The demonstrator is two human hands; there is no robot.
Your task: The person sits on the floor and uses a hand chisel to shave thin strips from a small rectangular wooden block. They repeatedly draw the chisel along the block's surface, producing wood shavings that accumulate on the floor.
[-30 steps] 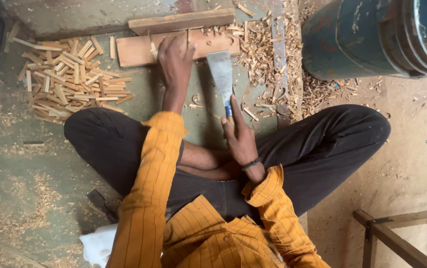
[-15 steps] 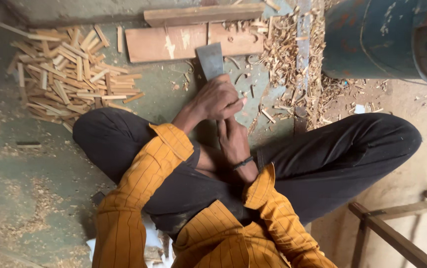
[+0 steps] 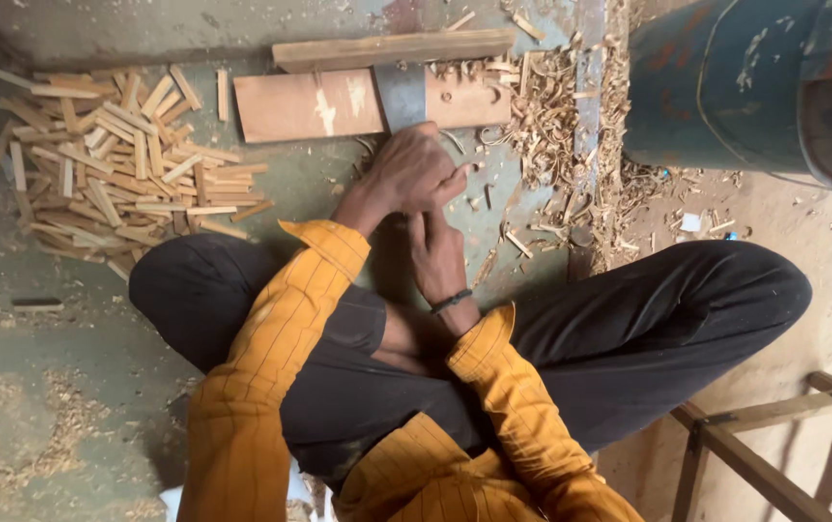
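I sit cross-legged on the floor. My right hand (image 3: 438, 253), with a dark band at the wrist, grips the handle of a flat grey metal blade (image 3: 400, 97). My left hand (image 3: 408, 172) is closed over the same tool just ahead of the right hand, hiding the handle. The blade's wide end lies across a flat reddish wooden board (image 3: 290, 106). A longer wooden batten (image 3: 392, 48) lies along the board's far edge.
A heap of several short split wooden sticks (image 3: 116, 164) lies at the left. Curled shavings (image 3: 551, 106) are scattered to the right of the board. A big blue drum (image 3: 745, 87) stands at the upper right, a wooden frame (image 3: 774, 445) at the lower right.
My left hand left the board and came back onto the blade by my right hand. The blade slid forward, so its end now lies on the board.
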